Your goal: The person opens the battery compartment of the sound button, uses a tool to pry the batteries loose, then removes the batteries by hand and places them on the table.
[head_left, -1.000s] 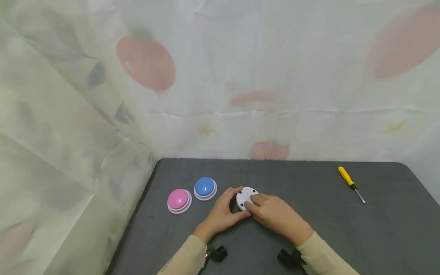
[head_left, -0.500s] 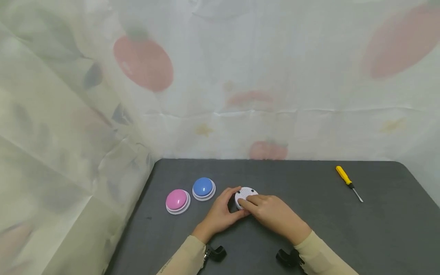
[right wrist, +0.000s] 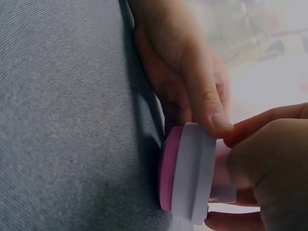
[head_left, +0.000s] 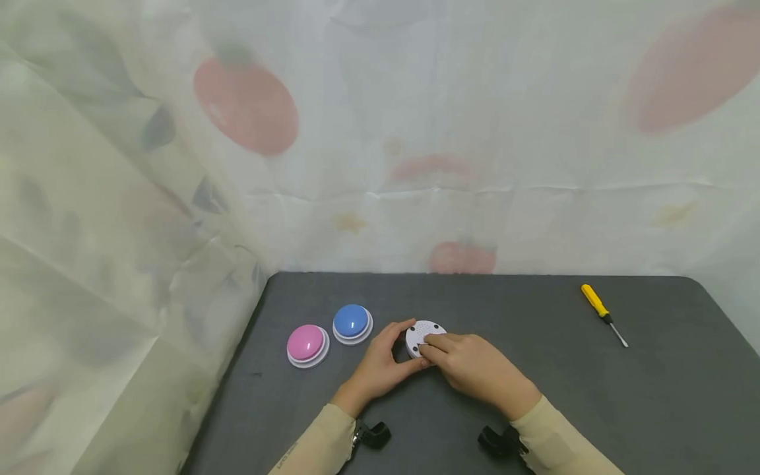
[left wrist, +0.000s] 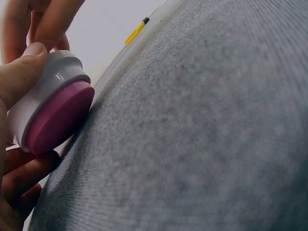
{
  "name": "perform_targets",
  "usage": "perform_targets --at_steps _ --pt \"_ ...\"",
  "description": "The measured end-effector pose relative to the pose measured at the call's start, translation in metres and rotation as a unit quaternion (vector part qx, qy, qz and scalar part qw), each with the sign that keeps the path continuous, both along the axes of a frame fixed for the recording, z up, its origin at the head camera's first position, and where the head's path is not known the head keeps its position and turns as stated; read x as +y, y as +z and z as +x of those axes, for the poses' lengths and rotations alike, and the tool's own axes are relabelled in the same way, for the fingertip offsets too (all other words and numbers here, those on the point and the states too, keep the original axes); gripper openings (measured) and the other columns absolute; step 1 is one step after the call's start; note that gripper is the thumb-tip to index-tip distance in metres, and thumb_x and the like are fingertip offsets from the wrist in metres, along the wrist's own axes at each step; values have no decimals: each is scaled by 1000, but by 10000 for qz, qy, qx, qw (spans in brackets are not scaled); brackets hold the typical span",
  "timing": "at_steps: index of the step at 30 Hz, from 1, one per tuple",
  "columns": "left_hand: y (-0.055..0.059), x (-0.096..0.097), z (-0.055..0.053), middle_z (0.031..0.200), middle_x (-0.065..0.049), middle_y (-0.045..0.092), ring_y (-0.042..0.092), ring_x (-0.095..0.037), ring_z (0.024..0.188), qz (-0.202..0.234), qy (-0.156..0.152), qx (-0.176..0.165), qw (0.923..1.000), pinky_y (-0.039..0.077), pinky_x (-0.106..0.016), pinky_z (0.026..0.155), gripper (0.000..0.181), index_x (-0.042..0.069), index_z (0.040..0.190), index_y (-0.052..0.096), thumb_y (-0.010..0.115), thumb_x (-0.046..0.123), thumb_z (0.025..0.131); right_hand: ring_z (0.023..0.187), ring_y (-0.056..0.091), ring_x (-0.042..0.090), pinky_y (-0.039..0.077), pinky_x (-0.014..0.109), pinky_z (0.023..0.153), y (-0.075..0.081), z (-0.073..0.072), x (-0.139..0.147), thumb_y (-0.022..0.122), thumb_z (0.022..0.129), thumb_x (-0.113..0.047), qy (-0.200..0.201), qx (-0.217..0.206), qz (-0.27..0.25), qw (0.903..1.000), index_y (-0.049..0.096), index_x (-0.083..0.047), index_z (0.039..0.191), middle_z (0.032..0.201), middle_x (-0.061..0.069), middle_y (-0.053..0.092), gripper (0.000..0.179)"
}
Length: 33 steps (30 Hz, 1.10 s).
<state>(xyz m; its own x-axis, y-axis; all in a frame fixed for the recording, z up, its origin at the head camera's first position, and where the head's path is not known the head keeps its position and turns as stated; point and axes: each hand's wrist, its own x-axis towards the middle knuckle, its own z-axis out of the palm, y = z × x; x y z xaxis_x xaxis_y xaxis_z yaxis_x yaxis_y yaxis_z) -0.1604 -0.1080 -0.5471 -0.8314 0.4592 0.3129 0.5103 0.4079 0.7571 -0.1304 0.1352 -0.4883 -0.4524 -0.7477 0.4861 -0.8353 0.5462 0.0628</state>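
A round push button (head_left: 426, 329) is upside down on the grey table, its white speaker base facing up. Its pink dome (left wrist: 62, 118) points down at the table in the left wrist view. My left hand (head_left: 380, 365) grips the rim from the left between thumb and fingers. From the right, my right hand (head_left: 477, 369) has its fingers at the base. In the right wrist view, these fingers pinch a thin pale flap (right wrist: 223, 192) that stands out from the base; they partly hide it. Whether the flap is attached I cannot tell.
Two more push buttons stand dome up at the left, one pink (head_left: 306, 344) and one blue (head_left: 351, 322). A yellow-handled screwdriver (head_left: 601, 309) lies at the far right of the table (head_left: 594, 409). Fruit-printed sheeting (head_left: 368, 132) hangs behind and to the left.
My right fingers have shifted slightly over the base, first left and then back right. My left hand keeps its grip on the rim. The other buttons and the screwdriver stay in place.
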Motion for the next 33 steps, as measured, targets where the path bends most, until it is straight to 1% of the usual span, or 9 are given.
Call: perform_targets --at_steps 6,9,12,14,17,21,26,30,33 --pt "1 0 1 137 1 67 62 -16 127 67 52 -102 9999 51 -42 111 81 5 155 58 95 34 89 109 78 22 65 39 79 5 3 3 89 88 -2 -245 -284 129 9992 76 -5 130 128 8 77 44" --pt "1 0 1 138 1 67 61 -15 129 67 80 -195 9998 50 -42 113 82 6 155 58 95 34 88 106 78 22 65 39 77 9 4 5 90 87 -1 -392 -308 174 9986 75 -3 131 129 10 76 46" --pt "0 0 1 139 1 67 61 -15 130 48 99 -263 9996 49 -43 114 82 7 156 58 95 35 88 106 78 24 65 39 78 14 4 7 91 85 2 -555 -216 129 9981 75 -2 130 128 12 77 48" --pt "1 -1 1 139 2 66 61 -14 130 37 105 -305 9995 49 -43 114 83 8 156 58 95 35 88 109 78 26 65 41 81 17 3 10 92 83 5 -641 -111 7 9979 76 -1 129 130 14 75 49" --pt "0 -2 1 136 3 67 62 -13 126 57 90 -298 9995 50 -42 112 82 9 156 58 95 36 88 119 74 30 65 44 86 21 -1 15 91 83 9 -720 28 -319 9969 77 -2 128 139 16 70 48" --pt "0 -2 1 132 4 67 62 -13 123 103 75 -299 9995 51 -41 111 82 10 156 59 95 37 87 122 71 32 64 46 84 24 -10 26 88 83 10 -792 259 -860 9928 77 -1 124 143 16 68 44" --pt "-2 -2 0 133 5 67 62 -12 124 75 119 -331 9994 50 -41 112 82 11 156 59 96 38 87 118 71 38 63 52 86 25 -23 45 86 87 4 -1120 598 -1558 9796 79 1 121 137 19 71 35" --pt "-3 -3 -1 135 4 67 61 -12 126 52 130 -372 9992 48 -41 114 83 10 156 59 96 36 87 116 70 42 63 55 84 18 -34 63 85 90 2 -1633 623 -1995 9642 80 3 118 136 22 71 29" --pt "-3 -3 -1 135 3 67 61 -12 126 43 118 -363 9993 49 -42 114 83 8 156 58 96 36 87 111 71 41 62 55 80 8 -42 78 87 89 2 -2085 535 -2278 9496 80 3 117 134 21 72 28"
